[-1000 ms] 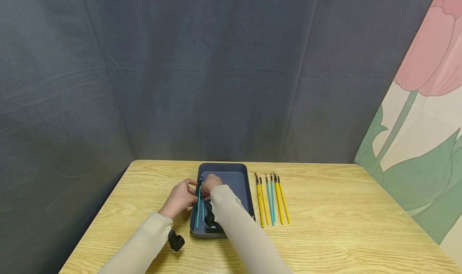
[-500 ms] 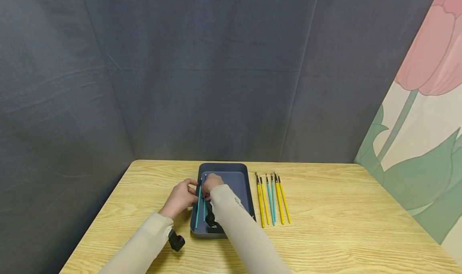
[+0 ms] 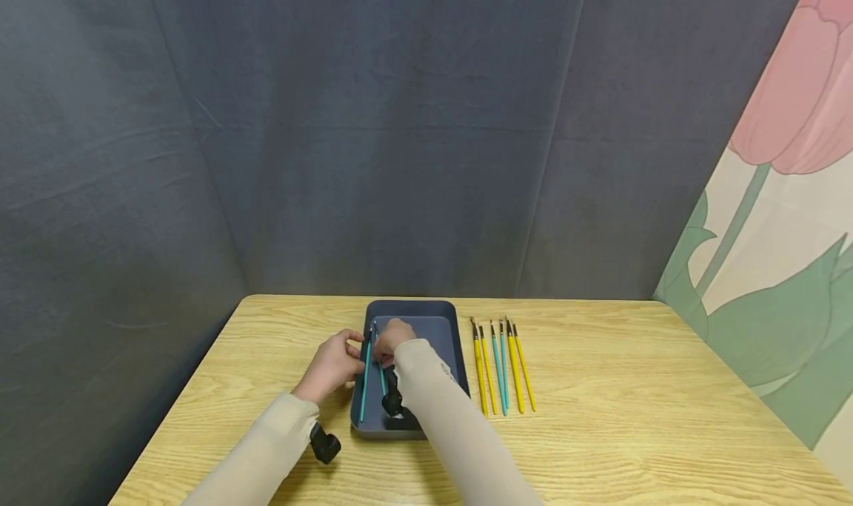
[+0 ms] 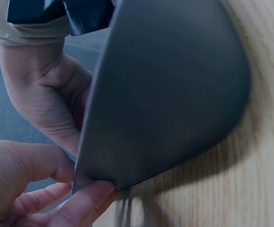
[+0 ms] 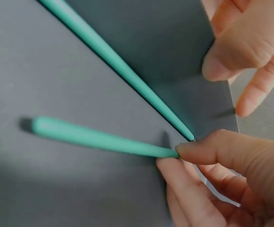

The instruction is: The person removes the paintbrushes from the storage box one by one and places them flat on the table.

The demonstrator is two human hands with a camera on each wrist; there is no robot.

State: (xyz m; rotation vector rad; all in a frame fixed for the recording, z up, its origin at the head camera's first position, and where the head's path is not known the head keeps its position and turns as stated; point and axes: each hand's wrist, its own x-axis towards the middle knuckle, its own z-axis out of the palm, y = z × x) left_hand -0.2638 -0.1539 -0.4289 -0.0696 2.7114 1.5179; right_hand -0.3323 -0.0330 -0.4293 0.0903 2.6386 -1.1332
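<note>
A dark grey rectangular tray (image 3: pixel 435 334) lies on the table. My left hand (image 3: pixel 335 365) grips its left rim, with the thumb (image 5: pixel 219 66) over the inside wall and fingers against the outer wall (image 4: pixel 170 90). Inside the tray, my right hand (image 3: pixel 393 340) pinches a teal paintbrush (image 5: pixel 99 138) between thumb and fingertips near the ferrule. The brush's handle slants over the tray floor. A second teal paintbrush (image 3: pixel 365 391) lies lengthwise along the left wall, close to the held one. Right-hand fingers partly cover the held brush's head end.
On the wooden table (image 3: pixel 633 387), right of the tray, several yellow paintbrushes (image 3: pixel 479 369) and two teal paintbrushes (image 3: pixel 497 369) lie side by side, heads away from me. A dark cloth (image 3: pixel 400 135) hangs behind the table. A tulip-painted wall (image 3: pixel 773 269) stands at right.
My right hand has shifted slightly right, and the held teal paintbrush's handle end has swung rightward, away from the brush by the wall. My left hand stays at the rim.
</note>
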